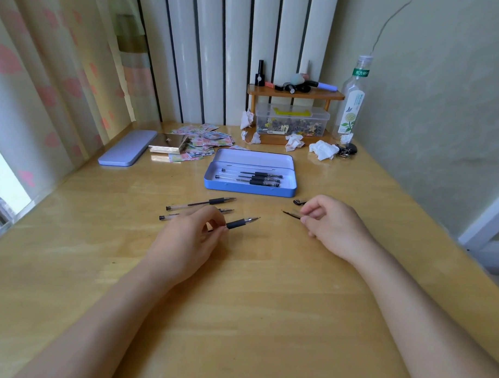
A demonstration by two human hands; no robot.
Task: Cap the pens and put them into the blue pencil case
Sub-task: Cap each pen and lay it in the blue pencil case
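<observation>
The blue pencil case [247, 189] lies open in the middle of the wooden desk with several capped pens [256, 177] inside. My left hand [187, 236] grips an uncapped pen [241, 223] by its black grip, tip pointing right. My right hand [328, 222] pinches a pen cap [290, 215], its clip end pointing left toward the pen tip, a short gap between them. Two more uncapped pens [200, 203] [226, 210] lie beyond my left hand, the nearer one partly hidden by it. Another cap [299, 202] lies on the desk by my right fingers.
The case's lid [125, 148] lies at the back left beside a metal box [169, 143] and scattered stickers [210, 140]. At the back right stand a small wooden shelf [294, 92], a clear plastic box [292, 122], a bottle [351, 100] and crumpled tissues [323, 149].
</observation>
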